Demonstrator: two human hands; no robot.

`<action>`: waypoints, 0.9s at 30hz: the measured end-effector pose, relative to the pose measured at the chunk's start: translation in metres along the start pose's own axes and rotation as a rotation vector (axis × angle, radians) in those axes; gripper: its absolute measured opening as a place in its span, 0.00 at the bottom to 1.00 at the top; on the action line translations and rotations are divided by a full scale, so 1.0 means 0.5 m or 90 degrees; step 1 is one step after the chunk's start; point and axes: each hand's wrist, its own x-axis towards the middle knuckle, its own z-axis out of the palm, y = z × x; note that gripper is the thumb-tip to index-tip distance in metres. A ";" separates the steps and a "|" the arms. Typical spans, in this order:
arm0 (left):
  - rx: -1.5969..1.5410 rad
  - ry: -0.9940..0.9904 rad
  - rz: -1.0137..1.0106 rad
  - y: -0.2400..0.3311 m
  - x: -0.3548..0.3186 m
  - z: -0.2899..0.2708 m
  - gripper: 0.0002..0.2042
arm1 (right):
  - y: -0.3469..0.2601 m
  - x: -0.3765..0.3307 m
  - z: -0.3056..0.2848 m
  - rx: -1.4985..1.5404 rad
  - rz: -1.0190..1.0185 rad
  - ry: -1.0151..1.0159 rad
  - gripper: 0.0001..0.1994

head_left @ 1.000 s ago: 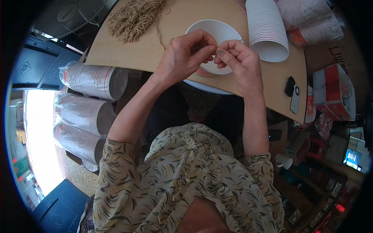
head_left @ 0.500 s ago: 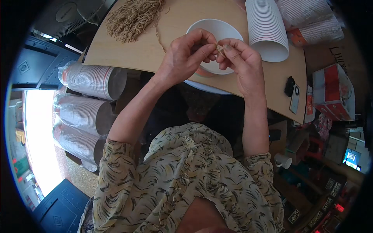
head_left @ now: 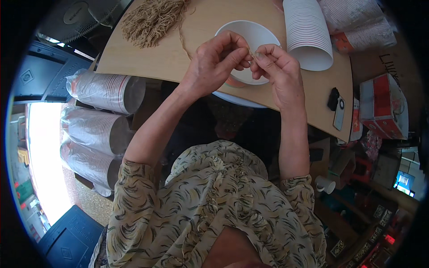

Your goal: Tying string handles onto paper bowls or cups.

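Wooden table: thin tan twine

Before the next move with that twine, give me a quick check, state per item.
1. Left hand pinching the twine strand: ok, fingertips closed on it.
2. Right hand on the same strand end: ok, fingertips meet the left ones.
3. Strand runs free back to the twine bundle: ok, no snag visible.
4. White paper bowl under the hands, on the wooden table: ok.
5. Knot or loop formed: cannot tell, too small.
6. Cup stack apart from the hands: ok.
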 end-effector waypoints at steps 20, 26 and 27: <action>-0.011 -0.027 -0.102 0.027 0.002 -0.013 0.09 | -0.004 0.001 0.005 -0.042 0.008 0.016 0.07; -0.019 -0.024 -0.090 0.036 0.002 -0.008 0.07 | -0.006 0.001 0.009 -0.066 0.009 0.018 0.08; -0.018 -0.023 -0.089 0.036 0.002 -0.008 0.07 | -0.006 0.001 0.010 -0.077 0.005 0.015 0.08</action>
